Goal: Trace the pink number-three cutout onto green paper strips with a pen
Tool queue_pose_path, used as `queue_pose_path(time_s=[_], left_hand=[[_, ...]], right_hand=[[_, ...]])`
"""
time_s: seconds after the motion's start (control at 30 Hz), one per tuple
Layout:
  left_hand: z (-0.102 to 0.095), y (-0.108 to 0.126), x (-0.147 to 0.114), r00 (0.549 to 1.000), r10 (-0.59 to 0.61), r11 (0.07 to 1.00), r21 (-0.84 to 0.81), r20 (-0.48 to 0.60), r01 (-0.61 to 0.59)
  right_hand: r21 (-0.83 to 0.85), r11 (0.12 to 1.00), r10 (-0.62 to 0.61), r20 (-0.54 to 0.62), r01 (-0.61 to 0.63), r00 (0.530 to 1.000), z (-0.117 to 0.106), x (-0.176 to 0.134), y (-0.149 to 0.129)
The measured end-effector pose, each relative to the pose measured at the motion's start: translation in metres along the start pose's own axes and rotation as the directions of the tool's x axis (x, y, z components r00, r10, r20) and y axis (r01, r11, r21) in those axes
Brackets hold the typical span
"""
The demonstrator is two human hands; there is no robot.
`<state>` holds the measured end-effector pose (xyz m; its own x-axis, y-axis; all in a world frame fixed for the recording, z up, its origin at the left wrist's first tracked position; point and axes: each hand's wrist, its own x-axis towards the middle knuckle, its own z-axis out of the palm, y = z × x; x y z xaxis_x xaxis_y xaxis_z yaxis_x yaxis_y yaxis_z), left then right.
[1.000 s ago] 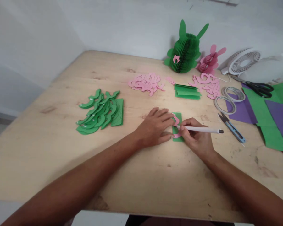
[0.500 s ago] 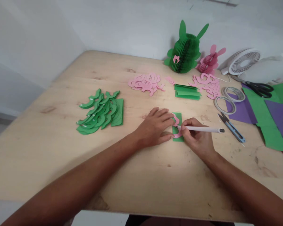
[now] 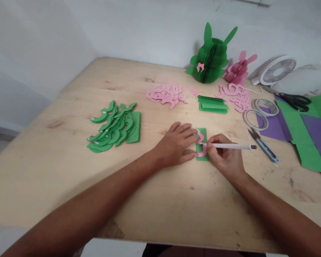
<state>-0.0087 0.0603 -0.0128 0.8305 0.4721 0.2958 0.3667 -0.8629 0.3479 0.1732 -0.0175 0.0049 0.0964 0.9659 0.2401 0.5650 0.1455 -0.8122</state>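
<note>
Curvy pink paper cutout (image 3: 201, 137) looks flimsy, best pinned by its edges; left hand (image 3: 173, 146) spread open, right hand (image 3: 226, 156) pinching slim white pen (image 3: 235, 146)

L hand (image 3: 174, 146) covers left edge of pink cutout (image 3: 201, 137) & part of green paper (image 3: 204, 131) beneath, so full outlines n/a. Pen (image 3: 234, 146) partly hidden by R hand (image 3: 227, 157); tip v. small, can't tell if it touches paper. R hand's lower fingers mostly out of sight. Pink rabbit (image 3: 237, 73) pt. hidden behind green rabbit (image 3: 212, 60). White thing (image 3: 307, 79) behind fan (image 3: 278, 69) blurry, cut off @ R edge, ID unclear. Purple sheet (image 3: 319, 137) also cut @ R edge. Both forearms run out of frame.
</note>
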Motion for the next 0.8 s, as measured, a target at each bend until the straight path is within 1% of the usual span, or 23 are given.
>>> queue_pose_path(time_s=[0.3, 0.6, 0.8], left_hand=[[0.0007, -0.0009, -0.0004, 1.0, 0.007, 1.0, 0.0, 0.002, -0.007], [-0.0001, -0.0007, -0.0003, 1.0, 0.007, 1.0, -0.001, 0.004, -0.007], [0.0001, -0.0009, -0.0002, 1.0, 0.002, 1.0, -0.009, 0.005, -0.002]], right_hand=[[-0.026, 1.0, 0.008, -0.003, -0.008, 1.0, -0.0005, 0.0003, -0.0008], [-0.009, 1.0, 0.019, -0.007, -0.019, 1.0, -0.0002, -0.0013, 0.0013], [-0.036, 0.999, 0.012, -0.01, -0.013, 1.0, -0.0003, -0.0006, 0.0016]])
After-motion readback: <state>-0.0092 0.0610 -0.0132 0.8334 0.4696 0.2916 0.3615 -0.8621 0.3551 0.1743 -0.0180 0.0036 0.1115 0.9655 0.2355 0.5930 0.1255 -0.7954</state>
